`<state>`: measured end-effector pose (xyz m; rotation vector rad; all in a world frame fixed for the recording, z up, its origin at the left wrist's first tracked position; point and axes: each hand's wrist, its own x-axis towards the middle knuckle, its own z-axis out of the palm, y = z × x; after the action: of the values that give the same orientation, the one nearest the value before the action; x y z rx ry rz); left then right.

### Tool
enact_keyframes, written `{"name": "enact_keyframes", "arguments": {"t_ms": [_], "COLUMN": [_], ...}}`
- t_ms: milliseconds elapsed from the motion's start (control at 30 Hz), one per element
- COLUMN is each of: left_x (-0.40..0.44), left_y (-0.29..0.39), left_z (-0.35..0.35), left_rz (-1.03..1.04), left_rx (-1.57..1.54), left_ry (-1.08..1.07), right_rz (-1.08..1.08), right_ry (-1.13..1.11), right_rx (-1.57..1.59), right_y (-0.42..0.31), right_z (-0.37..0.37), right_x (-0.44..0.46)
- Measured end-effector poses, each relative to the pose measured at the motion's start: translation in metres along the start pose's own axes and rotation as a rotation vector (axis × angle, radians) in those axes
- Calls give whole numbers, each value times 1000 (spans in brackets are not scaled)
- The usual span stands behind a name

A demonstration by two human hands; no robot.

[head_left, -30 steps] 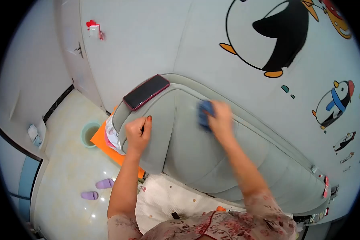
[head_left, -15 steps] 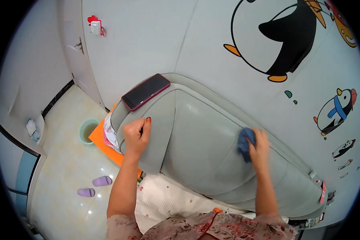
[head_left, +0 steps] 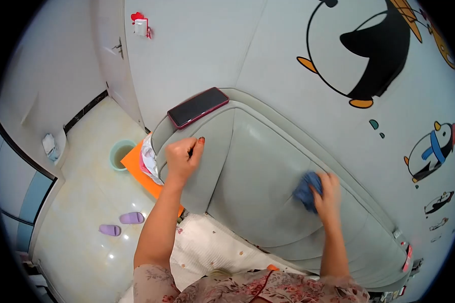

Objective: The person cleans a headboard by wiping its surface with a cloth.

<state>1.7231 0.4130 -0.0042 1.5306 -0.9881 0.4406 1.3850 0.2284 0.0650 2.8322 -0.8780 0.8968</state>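
Note:
In my right hand (head_left: 328,200) is a crumpled blue cloth (head_left: 307,192), pressed against the grey-green padded headboard (head_left: 260,171). The cloth lies on the padded face, a little below the upper edge. My left hand (head_left: 183,159) is closed in a fist in front of the headboard's left section, with nothing seen in it; whether it touches the padding I cannot tell. Above that fist, a phone (head_left: 199,108) with a dark screen and red case lies on the headboard's top ledge.
A light bedspread (head_left: 207,247) covers the bed below the headboard. At left stand an orange cabinet (head_left: 136,166) with a plastic bag (head_left: 148,159) and a green basin (head_left: 120,154) of cloudy water. Purple slippers (head_left: 131,217) lie on the tiled floor. Penguin stickers (head_left: 361,55) decorate the wall.
My right hand has moved the cloth slightly down the headboard, away from its upper edge. The left fist keeps its shape and place by the headboard. The whole view has shifted a little.

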Motion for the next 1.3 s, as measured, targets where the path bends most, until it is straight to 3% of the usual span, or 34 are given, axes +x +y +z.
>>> {"name": "enact_keyframes", "arguments": {"t_ms": [133, 367, 467, 567, 667, 733, 800, 867, 933, 1067, 1200, 1300], "left_x": [-2, 1, 2, -4, -2, 0, -2, -2, -2, 2, -2, -3], "left_y": [1, 3, 1, 2, -5, -5, -4, -1, 1, 1, 2, -6], "left_z": [2, -1, 1, 0, 4, 1, 3, 3, 3, 3, 3, 4], "left_rz": [-25, 40, 21, 16, 66, 104, 84, 89, 102, 104, 106, 134], "left_rx": [-53, 21, 47, 48, 62, 76, 60, 61, 62, 107, 151, 117], "left_ry": [-36, 0, 0, 10, 29, 44, 39, 44, 46, 34, 27, 59], "right_rz": [50, -206, -283, -423, -542, -568, -454, -329, -217, -98, -409, -485], "right_ry": [99, 286, 268, 31, -37, -166, -94, 124, 286, 221, 81, -25], "right_rx": [35, 280, 329, 5, 16, 220, 246, 76, 134, 9, -42, 26], "right_y": [-12, -134, -127, -118, -104, -105, -95, -104, -103, -117, -129, -124], "right_z": [11, 152, 139, 115, 125, 102, 106, 89, 113, 143, 125, 111], "right_x": [-5, 160, 143, 53, -5, -3, 28, 90, 149, 153, 58, 42]}}
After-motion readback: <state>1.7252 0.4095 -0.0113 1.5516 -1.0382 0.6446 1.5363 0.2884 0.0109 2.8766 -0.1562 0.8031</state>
